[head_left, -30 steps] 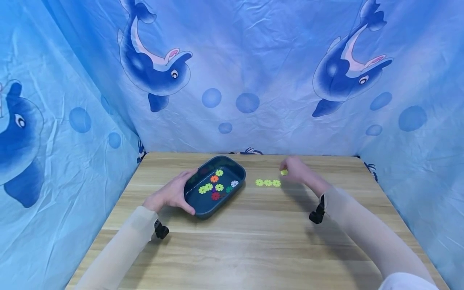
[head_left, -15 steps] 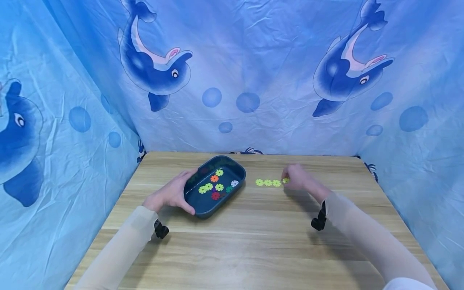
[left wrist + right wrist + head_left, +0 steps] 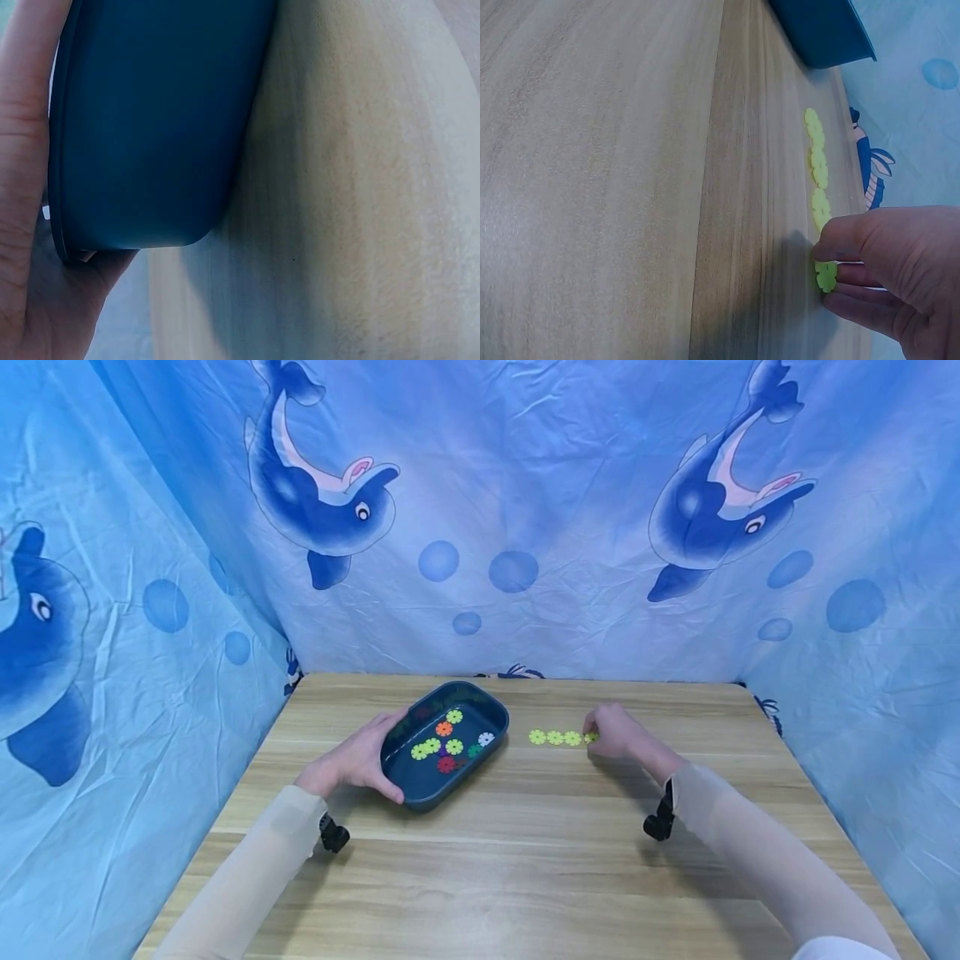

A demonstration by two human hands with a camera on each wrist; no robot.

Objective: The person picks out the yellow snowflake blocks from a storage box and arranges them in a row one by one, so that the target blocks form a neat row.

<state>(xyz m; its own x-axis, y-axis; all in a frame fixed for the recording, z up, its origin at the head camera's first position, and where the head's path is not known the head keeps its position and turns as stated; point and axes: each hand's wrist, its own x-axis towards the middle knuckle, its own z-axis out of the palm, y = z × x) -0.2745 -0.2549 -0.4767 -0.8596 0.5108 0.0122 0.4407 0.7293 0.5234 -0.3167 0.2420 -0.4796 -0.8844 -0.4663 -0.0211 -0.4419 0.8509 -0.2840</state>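
Observation:
My left hand [image 3: 356, 758] holds the left end of a dark blue oblong basin [image 3: 412, 782], thumb at its near corner and fingers along the far side. In the left wrist view the hand spans the basin's rim. At the right, my right hand [image 3: 618, 731] pinches a yellow-green flower-shaped notched disc [image 3: 826, 277] low at the tabletop, partly hidden by the fingers. This disc is at the right end of a row of three like discs, whose middle disc [image 3: 554, 737] lies flat. Whether the pinched disc touches its neighbour cannot be seen.
Inside the basin lie several loose discs, among them an orange disc [image 3: 444, 728], a red disc [image 3: 446, 765], a white disc [image 3: 486, 739] and yellow-green ones. A dolphin-print curtain [image 3: 480, 527] stands behind the wooden table [image 3: 480, 877] and along both sides.
My right hand has come toward me and slightly right, bringing the yellow-green disc down to the row's right end. In the last half second it has barely moved. Left hand and basin stay still.

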